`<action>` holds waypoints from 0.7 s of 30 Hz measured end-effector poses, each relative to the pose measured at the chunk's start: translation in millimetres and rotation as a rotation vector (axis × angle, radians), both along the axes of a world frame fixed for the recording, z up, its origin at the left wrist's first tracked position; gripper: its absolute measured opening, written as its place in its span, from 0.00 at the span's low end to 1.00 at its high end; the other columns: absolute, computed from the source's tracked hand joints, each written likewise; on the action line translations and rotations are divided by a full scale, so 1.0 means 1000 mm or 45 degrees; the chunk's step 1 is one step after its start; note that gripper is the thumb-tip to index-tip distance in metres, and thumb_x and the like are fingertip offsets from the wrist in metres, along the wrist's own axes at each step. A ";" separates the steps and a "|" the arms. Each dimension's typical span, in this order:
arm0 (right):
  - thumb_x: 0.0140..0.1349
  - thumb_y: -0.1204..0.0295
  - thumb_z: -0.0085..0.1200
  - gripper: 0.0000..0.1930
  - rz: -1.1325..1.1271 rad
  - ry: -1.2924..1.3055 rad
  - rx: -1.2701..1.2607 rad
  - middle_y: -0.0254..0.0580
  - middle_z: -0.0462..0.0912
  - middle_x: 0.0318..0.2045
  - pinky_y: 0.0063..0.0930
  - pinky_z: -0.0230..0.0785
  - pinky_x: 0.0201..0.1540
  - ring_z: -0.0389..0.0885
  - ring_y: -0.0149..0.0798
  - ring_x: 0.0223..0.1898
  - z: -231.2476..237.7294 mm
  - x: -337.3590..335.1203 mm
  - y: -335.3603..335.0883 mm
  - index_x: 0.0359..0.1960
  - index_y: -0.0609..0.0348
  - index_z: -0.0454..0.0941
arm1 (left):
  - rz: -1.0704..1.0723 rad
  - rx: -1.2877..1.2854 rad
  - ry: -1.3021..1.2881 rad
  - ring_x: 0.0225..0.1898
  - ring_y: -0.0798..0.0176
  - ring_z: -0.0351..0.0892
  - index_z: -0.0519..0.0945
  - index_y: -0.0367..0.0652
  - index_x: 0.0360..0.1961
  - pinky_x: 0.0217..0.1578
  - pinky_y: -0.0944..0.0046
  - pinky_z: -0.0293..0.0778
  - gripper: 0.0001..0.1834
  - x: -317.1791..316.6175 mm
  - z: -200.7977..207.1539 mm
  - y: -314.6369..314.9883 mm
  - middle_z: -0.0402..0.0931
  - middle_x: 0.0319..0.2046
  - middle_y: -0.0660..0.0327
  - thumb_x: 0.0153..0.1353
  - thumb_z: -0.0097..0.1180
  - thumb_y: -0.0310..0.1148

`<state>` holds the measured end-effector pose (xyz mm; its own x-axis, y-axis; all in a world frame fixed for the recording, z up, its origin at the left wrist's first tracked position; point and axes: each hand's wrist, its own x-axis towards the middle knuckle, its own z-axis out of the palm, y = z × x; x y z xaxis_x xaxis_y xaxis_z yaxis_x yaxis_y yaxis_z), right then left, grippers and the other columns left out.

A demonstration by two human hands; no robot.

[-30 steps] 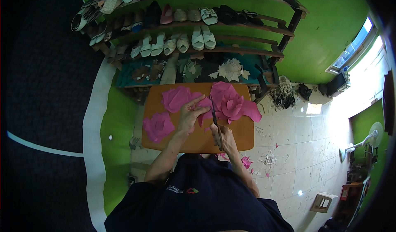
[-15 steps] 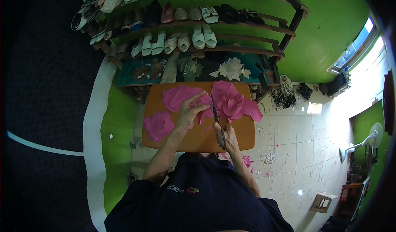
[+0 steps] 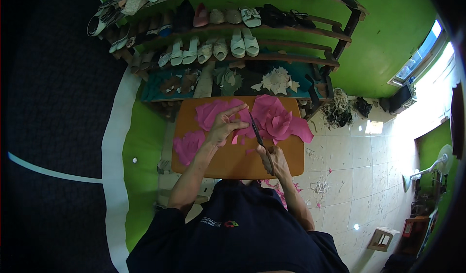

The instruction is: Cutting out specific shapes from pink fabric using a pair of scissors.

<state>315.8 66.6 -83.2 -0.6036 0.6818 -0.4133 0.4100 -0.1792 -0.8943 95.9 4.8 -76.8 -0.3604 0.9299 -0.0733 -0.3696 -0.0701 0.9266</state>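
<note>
My right hand (image 3: 275,160) is closed around the handles of dark scissors (image 3: 257,133), whose blades point away from me. Just left of the blades, my left hand (image 3: 222,128) pinches a thin pink piece of sheet material (image 3: 244,131), its index finger stretched out along it. Part of that piece is hidden behind the fingers. Whether the blades are apart is too small to tell. Around my hands on the orange-brown table (image 3: 233,166) lie a pink petal-like pile (image 3: 276,123) at the right, another pink pile (image 3: 206,115) at the far left and a third pink heap (image 3: 188,146) nearer me.
Beyond the table stands a wooden rack (image 3: 301,59) with rows of shoes and sandals. Its lowest shelf holds cream cut pieces (image 3: 277,81) and grey-green pieces (image 3: 228,80). Scraps litter the tiled floor (image 3: 357,151) at the right, near a scrap heap (image 3: 339,109). A white fan (image 3: 441,161) stands far right.
The whole view has shifted slightly, so everything sits a little farther right. Both hands keep nearly the same pose, and the pink piece below the left fingers hangs a little differently.
</note>
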 end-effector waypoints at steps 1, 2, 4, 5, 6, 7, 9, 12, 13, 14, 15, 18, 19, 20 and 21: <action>0.51 0.36 0.65 0.36 0.001 0.006 -0.005 0.27 0.64 0.09 0.25 0.55 0.12 0.65 0.26 0.10 0.001 0.001 0.001 0.16 0.61 0.73 | 0.001 -0.005 0.006 0.36 0.70 0.84 0.70 0.40 0.66 0.48 0.69 0.80 0.37 -0.002 0.001 -0.001 0.80 0.51 0.58 0.53 0.64 0.13; 0.51 0.36 0.64 0.36 0.026 -0.001 0.036 0.28 0.64 0.09 0.26 0.57 0.13 0.65 0.26 0.10 0.004 0.002 0.002 0.17 0.63 0.75 | -0.043 -0.013 0.003 0.37 0.70 0.84 0.70 0.40 0.66 0.48 0.69 0.80 0.37 -0.004 0.002 -0.001 0.80 0.52 0.58 0.53 0.64 0.13; 0.52 0.36 0.64 0.36 0.050 -0.001 0.070 0.29 0.65 0.09 0.27 0.58 0.13 0.65 0.27 0.10 0.005 0.004 0.005 0.18 0.64 0.77 | -0.087 -0.027 0.006 0.37 0.70 0.84 0.70 0.40 0.66 0.48 0.69 0.80 0.37 -0.007 0.004 -0.002 0.79 0.53 0.58 0.53 0.63 0.13; 0.52 0.36 0.64 0.36 0.090 0.012 0.109 0.30 0.65 0.08 0.27 0.59 0.13 0.66 0.27 0.10 0.004 0.006 0.007 0.18 0.65 0.79 | -0.097 -0.034 0.005 0.38 0.70 0.84 0.69 0.40 0.66 0.48 0.69 0.80 0.37 -0.007 0.004 -0.001 0.78 0.55 0.57 0.53 0.63 0.13; 0.53 0.36 0.64 0.36 0.130 0.025 0.149 0.31 0.65 0.08 0.28 0.60 0.14 0.66 0.28 0.10 0.003 0.007 0.009 0.19 0.65 0.80 | -0.108 -0.041 0.005 0.38 0.70 0.84 0.69 0.40 0.66 0.48 0.69 0.80 0.37 -0.008 0.005 -0.001 0.78 0.56 0.57 0.54 0.63 0.13; 0.53 0.36 0.64 0.36 0.128 0.030 0.143 0.31 0.65 0.08 0.28 0.60 0.14 0.66 0.28 0.10 0.004 0.009 0.010 0.19 0.65 0.80 | -0.110 -0.047 0.009 0.38 0.70 0.84 0.69 0.40 0.66 0.48 0.69 0.80 0.37 -0.008 0.006 -0.002 0.78 0.56 0.57 0.54 0.63 0.13; 0.56 0.33 0.57 0.39 0.224 -0.002 0.255 0.32 0.64 0.08 0.27 0.61 0.13 0.69 0.29 0.10 0.010 0.011 0.013 0.11 0.60 0.67 | -0.141 -0.046 0.050 0.39 0.70 0.84 0.70 0.40 0.66 0.48 0.68 0.80 0.36 -0.008 0.010 -0.003 0.75 0.60 0.57 0.54 0.63 0.14; 0.55 0.33 0.57 0.40 0.244 -0.034 0.216 0.32 0.63 0.07 0.28 0.61 0.13 0.69 0.29 0.10 0.022 0.013 0.011 0.09 0.60 0.66 | -0.105 -0.033 0.035 0.30 0.76 0.80 0.73 0.42 0.64 0.38 0.74 0.79 0.34 -0.005 0.011 -0.003 0.81 0.49 0.60 0.55 0.63 0.15; 0.55 0.33 0.57 0.40 0.241 -0.034 0.215 0.32 0.63 0.07 0.28 0.61 0.13 0.69 0.29 0.10 0.022 0.014 0.011 0.09 0.60 0.66 | -0.108 -0.034 0.036 0.30 0.76 0.80 0.73 0.42 0.64 0.38 0.74 0.79 0.34 -0.006 0.011 -0.003 0.81 0.49 0.60 0.55 0.63 0.15; 0.55 0.32 0.57 0.40 0.252 -0.024 0.218 0.32 0.64 0.07 0.28 0.62 0.13 0.69 0.29 0.10 0.021 0.015 0.010 0.10 0.60 0.67 | -0.089 -0.068 0.013 0.29 0.76 0.80 0.73 0.42 0.64 0.38 0.75 0.78 0.33 -0.009 0.010 -0.004 0.82 0.41 0.64 0.54 0.63 0.15; 0.56 0.32 0.57 0.40 0.264 -0.015 0.221 0.32 0.64 0.08 0.28 0.62 0.13 0.69 0.29 0.09 0.020 0.017 0.009 0.10 0.61 0.67 | -0.070 -0.101 -0.010 0.29 0.77 0.79 0.74 0.43 0.64 0.38 0.75 0.77 0.33 -0.010 0.009 -0.005 0.82 0.32 0.67 0.54 0.64 0.16; 0.58 0.33 0.55 0.39 0.290 -0.050 0.181 0.33 0.68 0.11 0.27 0.65 0.15 0.71 0.29 0.12 0.000 0.019 0.007 0.14 0.62 0.69 | -0.021 -0.104 0.056 0.27 0.78 0.76 0.74 0.44 0.64 0.37 0.75 0.75 0.33 -0.007 0.011 -0.004 0.76 0.23 0.73 0.54 0.65 0.17; 0.58 0.33 0.55 0.39 0.292 -0.055 0.184 0.33 0.68 0.11 0.27 0.65 0.15 0.71 0.29 0.12 -0.001 0.018 0.004 0.14 0.62 0.69 | -0.020 -0.100 0.052 0.27 0.78 0.76 0.74 0.44 0.64 0.37 0.75 0.75 0.33 -0.009 0.008 -0.005 0.76 0.23 0.73 0.54 0.65 0.17; 0.58 0.33 0.55 0.39 0.252 0.031 0.119 0.34 0.68 0.11 0.27 0.65 0.16 0.71 0.29 0.12 -0.002 0.015 0.000 0.16 0.64 0.72 | -0.066 -0.108 0.090 0.30 0.77 0.79 0.73 0.44 0.64 0.41 0.74 0.76 0.35 -0.012 0.002 -0.005 0.78 0.24 0.70 0.54 0.66 0.18; 0.58 0.33 0.55 0.39 0.213 0.116 0.054 0.34 0.69 0.11 0.27 0.65 0.17 0.71 0.29 0.13 -0.002 0.013 -0.002 0.18 0.66 0.74 | -0.113 -0.115 0.129 0.32 0.75 0.81 0.72 0.44 0.65 0.45 0.72 0.76 0.36 -0.013 -0.002 -0.006 0.81 0.26 0.67 0.53 0.67 0.19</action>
